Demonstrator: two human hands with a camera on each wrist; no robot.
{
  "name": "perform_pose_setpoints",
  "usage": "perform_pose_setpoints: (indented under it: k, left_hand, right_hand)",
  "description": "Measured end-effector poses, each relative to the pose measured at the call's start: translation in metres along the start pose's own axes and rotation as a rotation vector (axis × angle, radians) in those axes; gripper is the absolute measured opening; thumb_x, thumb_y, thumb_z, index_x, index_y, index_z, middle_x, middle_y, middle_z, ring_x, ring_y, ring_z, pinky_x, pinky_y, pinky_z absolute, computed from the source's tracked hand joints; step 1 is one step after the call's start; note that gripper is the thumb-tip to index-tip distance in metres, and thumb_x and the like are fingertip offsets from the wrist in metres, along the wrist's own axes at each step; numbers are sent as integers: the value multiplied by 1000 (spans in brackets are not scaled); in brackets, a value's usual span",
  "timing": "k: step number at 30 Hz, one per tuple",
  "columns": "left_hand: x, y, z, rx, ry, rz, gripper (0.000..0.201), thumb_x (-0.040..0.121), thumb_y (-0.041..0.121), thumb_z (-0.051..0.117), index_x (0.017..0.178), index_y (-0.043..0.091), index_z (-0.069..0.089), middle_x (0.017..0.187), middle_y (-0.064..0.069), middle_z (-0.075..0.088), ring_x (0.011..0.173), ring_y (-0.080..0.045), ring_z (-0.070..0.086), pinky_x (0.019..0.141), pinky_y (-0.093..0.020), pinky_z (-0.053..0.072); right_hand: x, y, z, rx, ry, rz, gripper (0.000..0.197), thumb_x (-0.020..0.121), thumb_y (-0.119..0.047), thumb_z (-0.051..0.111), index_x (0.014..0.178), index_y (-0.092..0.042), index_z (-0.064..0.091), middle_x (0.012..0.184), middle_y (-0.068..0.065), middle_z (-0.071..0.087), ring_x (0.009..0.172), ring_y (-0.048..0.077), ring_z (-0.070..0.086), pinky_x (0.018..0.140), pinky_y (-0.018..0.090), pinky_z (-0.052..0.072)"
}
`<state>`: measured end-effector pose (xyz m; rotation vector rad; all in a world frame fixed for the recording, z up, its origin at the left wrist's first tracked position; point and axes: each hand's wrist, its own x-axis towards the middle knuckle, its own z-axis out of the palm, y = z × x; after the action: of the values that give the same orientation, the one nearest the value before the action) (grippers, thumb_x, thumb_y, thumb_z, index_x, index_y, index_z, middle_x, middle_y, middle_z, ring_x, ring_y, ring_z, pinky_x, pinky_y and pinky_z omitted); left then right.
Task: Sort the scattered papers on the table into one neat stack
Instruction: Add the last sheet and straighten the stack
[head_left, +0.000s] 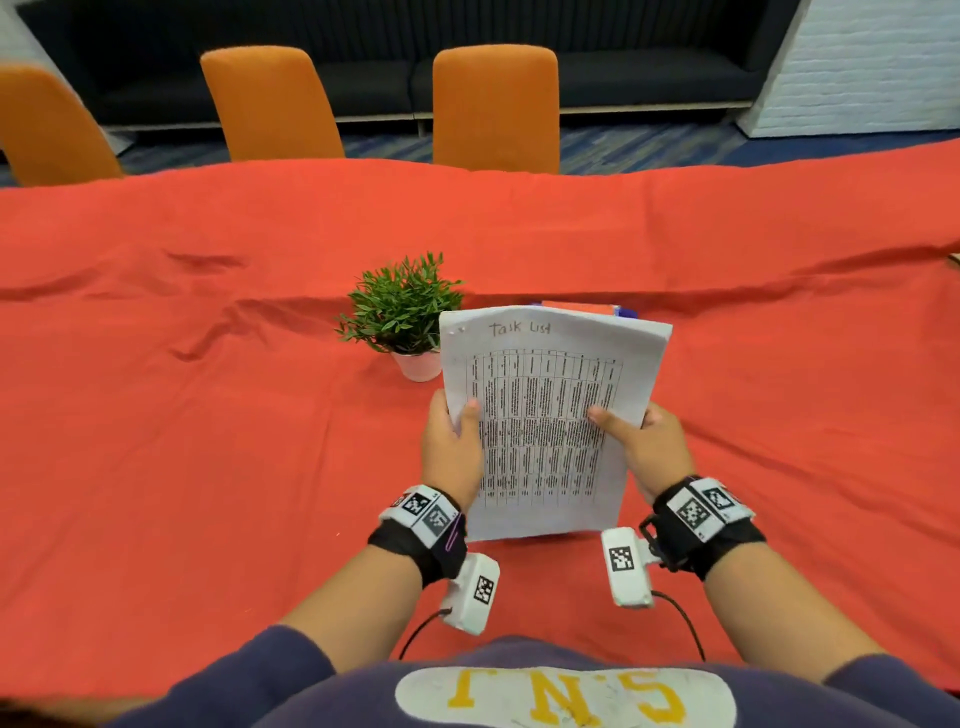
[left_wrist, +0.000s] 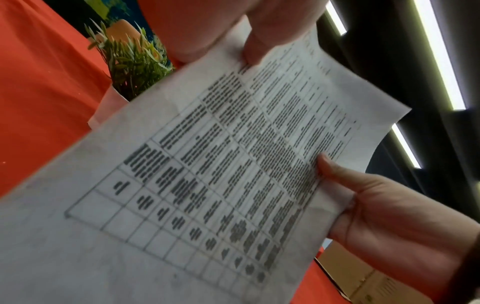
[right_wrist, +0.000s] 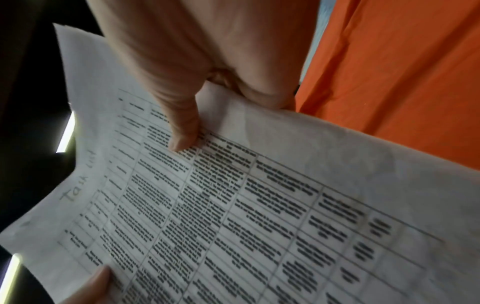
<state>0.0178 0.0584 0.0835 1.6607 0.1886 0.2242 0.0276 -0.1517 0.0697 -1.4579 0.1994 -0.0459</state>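
Observation:
A stack of white papers (head_left: 545, 415), its top sheet a printed table headed "Task List", stands tilted upright in front of me. Its lower edge meets the red tablecloth (head_left: 208, 441). My left hand (head_left: 457, 418) grips the left edge, thumb on the front and fingers behind. My right hand (head_left: 623, 423) grips the right edge the same way. In the left wrist view the papers (left_wrist: 207, 185) fill the frame, with my left thumb (left_wrist: 249, 53) at the top and my right hand (left_wrist: 389, 216) at the lower right. In the right wrist view my right thumb (right_wrist: 184, 137) presses on the papers (right_wrist: 259, 226).
A small potted plant (head_left: 402, 312) in a white pot stands just left of and behind the papers. A flat orange and blue object (head_left: 582, 308) lies on the cloth behind them. Three orange chairs (head_left: 496, 104) stand along the far side of the table.

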Motion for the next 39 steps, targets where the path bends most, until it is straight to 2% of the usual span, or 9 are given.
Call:
perform_pose_setpoints:
  k: [2, 6, 11, 17, 20, 24, 28, 35, 39]
  left_hand:
    - [-3, -4, 1, -17, 43, 44, 21, 97, 24, 48, 111, 40, 51, 113, 11, 65, 106, -7, 62, 93, -33, 49]
    - [-16, -25, 3, -67, 96, 3, 25, 97, 32, 48, 122, 37, 49, 120, 8, 64, 113, -8, 60, 100, -37, 47]
    - [-23, -40, 3, -42, 76, -17, 21, 100, 27, 41, 111, 45, 43, 111, 23, 59, 99, 16, 57, 85, -10, 45]
    - [-20, -57, 1, 44, 46, -14, 13, 102, 12, 33, 110, 19, 40, 104, 12, 57, 89, 14, 54, 78, -8, 42]
    - [-14, -58, 5, 111, 69, -1, 9, 101, 9, 33, 106, 13, 40, 93, 9, 54, 82, 3, 52, 69, -6, 41]
    - [10, -51, 10, 208, 32, -11, 5, 99, 10, 35, 101, 9, 39, 81, 0, 49, 67, -12, 44, 62, -27, 34]
    - [28, -60, 11, 230, -19, -179, 13, 97, 15, 37, 105, 6, 41, 84, -5, 48, 71, -20, 43, 59, -33, 36]
    - [15, -101, 15, 304, -53, -471, 14, 98, 12, 29, 109, 8, 36, 82, -1, 37, 65, -13, 35, 57, -28, 36]
    - [18, -130, 19, 370, -14, -529, 7, 98, 8, 28, 99, 8, 35, 79, -2, 36, 66, -16, 37, 59, -29, 35]
  right_hand:
    - [-2, 0, 3, -5, 17, -26, 23, 74, -14, 77, 95, -19, 71, 88, -8, 76, 91, 17, 67, 89, 38, 52]
    - [-11, 15, 1, -46, -7, 4, 21, 76, -7, 74, 90, -23, 70, 83, -14, 75, 87, 13, 66, 88, 36, 52]
    - [-19, 33, 3, -125, -85, -12, 30, 84, 0, 66, 95, -28, 67, 96, -9, 71, 86, -1, 66, 84, 20, 53]
    - [-13, 43, 1, -149, -89, 25, 19, 86, -4, 64, 96, -20, 64, 95, -5, 67, 74, -14, 63, 69, 6, 48]
    - [-3, 42, 0, -167, -88, 39, 17, 85, -9, 67, 100, -18, 65, 95, -8, 68, 77, -11, 63, 74, 14, 50]
    - [18, 37, -6, -221, -100, 81, 25, 86, -18, 67, 110, -14, 64, 104, -2, 70, 95, 11, 67, 86, 27, 53]
    - [32, 50, -15, -241, -81, 163, 33, 83, -29, 69, 113, -17, 62, 111, 3, 71, 101, 22, 68, 91, 44, 53]
    - [22, 91, -16, -390, 63, 412, 16, 96, -17, 46, 105, -6, 51, 83, 4, 53, 69, 16, 46, 57, 29, 35]
    - [27, 121, -17, -444, 75, 462, 19, 95, -8, 39, 77, -13, 42, 63, 1, 35, 55, 14, 30, 51, 27, 25]
